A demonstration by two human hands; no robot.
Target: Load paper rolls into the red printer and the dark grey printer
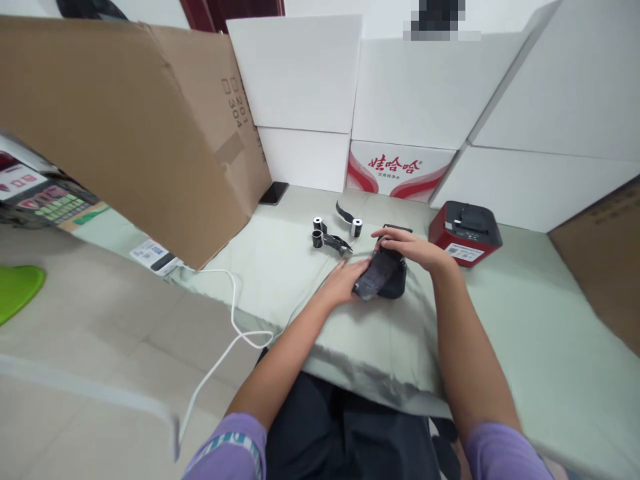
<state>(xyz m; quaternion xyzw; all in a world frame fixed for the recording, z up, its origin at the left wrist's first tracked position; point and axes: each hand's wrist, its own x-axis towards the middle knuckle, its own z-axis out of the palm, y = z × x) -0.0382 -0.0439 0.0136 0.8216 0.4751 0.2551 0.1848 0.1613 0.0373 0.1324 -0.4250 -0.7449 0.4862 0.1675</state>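
Observation:
Near the table's front edge lies a black box-like case [395, 283], with a dark, glossy, slightly see-through piece [377, 275] slanting across it. My left hand [345, 281] grips the left side of this glossy piece; its thumb side is partly hidden. From the right, my right hand [413, 247] reaches over the top end, fingers bent onto the piece and the case. What the glossy piece is, I cannot tell. Left of my hands rest silver-and-black pieces with round cylinder ends: a pair close together [330, 241] and another one [353, 220] behind.
A red box with a black top [465, 233] stands to the right. At the back left lies a dark phone [274, 193]. White boxes [300, 73] line the back, with a large cardboard box [200, 133] on the left. A white cable [234, 300] hangs over the left edge.

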